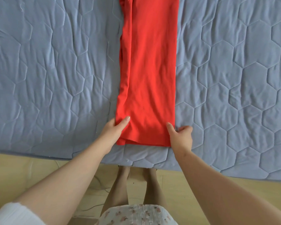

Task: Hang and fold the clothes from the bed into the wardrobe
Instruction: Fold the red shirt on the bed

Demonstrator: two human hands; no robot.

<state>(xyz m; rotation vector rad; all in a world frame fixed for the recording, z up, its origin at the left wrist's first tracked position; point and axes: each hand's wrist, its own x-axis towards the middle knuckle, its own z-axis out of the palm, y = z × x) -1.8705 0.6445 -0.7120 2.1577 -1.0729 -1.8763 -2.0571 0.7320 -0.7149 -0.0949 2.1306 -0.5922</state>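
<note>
Standing at the edge of the bed, a person is holding the near end of a long red garment (pixel 151 70) with both hands. The left hand (pixel 115 129) is gripping the near left corner, with the thumb lying on top and the fingers tucked under the cloth. The right hand (pixel 181 135) is pinching the near right corner, thumb on top too. Holding both corners like this is probably meant to let the person lift this end and fold it over the rest with the edges lined up. The garment is lying flat on the blue quilted bed cover (pixel 55 78), stretching straight away from the person. It is looking like a narrow strip, with its sides folded in and an extra layer showing along the left edge. It is plain bright red and soft, with only small wrinkles. Its far end is running out of view.
</note>
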